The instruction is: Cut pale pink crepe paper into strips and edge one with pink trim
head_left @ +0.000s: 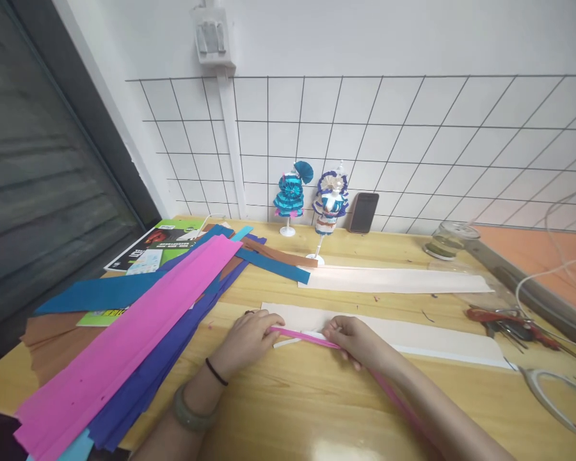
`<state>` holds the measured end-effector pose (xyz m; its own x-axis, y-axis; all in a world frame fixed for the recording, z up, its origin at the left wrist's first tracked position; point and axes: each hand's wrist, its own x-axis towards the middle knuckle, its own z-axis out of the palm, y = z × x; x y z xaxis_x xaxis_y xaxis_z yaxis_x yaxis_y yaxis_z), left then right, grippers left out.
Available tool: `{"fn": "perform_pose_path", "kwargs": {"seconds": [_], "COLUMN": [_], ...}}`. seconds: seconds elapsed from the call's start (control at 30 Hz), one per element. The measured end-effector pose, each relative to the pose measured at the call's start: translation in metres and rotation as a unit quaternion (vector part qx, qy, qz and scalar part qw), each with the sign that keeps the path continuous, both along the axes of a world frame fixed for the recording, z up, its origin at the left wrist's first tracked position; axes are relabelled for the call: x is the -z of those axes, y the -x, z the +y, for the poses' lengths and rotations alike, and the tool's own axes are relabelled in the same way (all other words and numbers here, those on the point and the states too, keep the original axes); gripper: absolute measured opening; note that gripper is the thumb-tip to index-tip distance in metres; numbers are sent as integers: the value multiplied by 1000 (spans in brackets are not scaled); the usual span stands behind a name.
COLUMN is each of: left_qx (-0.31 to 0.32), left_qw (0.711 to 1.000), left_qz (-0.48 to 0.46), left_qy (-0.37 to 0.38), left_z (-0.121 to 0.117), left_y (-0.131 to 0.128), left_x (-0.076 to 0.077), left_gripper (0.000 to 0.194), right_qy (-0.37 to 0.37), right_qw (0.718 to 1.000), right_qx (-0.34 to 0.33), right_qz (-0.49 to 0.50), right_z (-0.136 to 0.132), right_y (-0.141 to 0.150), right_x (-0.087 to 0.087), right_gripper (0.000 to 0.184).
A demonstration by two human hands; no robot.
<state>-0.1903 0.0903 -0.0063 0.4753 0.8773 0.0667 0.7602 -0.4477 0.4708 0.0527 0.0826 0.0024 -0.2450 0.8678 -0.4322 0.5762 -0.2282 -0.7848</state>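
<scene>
A narrow pink paper strip [303, 335] runs between my two hands, just over the near white strip of paper. My left hand [249, 339] pinches its left end, while my right hand [352, 341] grips it farther along. Past the right hand the pink strip trails under my forearm toward the bottom edge. Beneath it a thin white strip [286, 343] sticks out on the left; whether it is attached to the pink one I cannot tell. The near white paper [432, 339] lies flat behind and right of my hands.
Long pink [139, 333], blue, brown and purple papers pile up at left over a green booklet [177, 230]. Two paper-dressed figures, one teal [290, 195], and a phone [363, 212] stand by the wall. Scissors [509, 323], a tape roll [557, 403] and a jar [451, 240] sit right.
</scene>
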Motion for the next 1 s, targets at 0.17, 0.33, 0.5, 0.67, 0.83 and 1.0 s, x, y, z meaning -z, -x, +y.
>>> {"fn": "perform_pose_path", "kwargs": {"seconds": [0.17,0.33,0.5,0.67,0.83,1.0], "left_qx": [3,0,1,4,6,4], "left_qw": [1000,1000,1000,1000,1000,1000], "left_qz": [8,23,16,9,3,3], "left_qy": [-9,-12,-16,-19,-20,-23], "left_z": [0,-1,-1,0,0,-1], "left_y": [0,1,1,1,1,2], "left_x": [-1,-2,1,2,1,2], "left_gripper": [25,23,24,23,25,27], "right_qy": [12,2,-60,-113,-97,-234], "right_qw": [1000,999,995,980,963,923], "right_qx": [-13,1,22,64,82,62], "right_qz": [-11,-41,-71,-151,-238,-300], "right_z": [-5,-13,-18,-18,-22,-23], "right_y": [-12,-34,-56,-74,-91,-48], "right_x": [-10,-5,8,11,-10,-45], "right_gripper": [27,29,34,36,44,29]}}
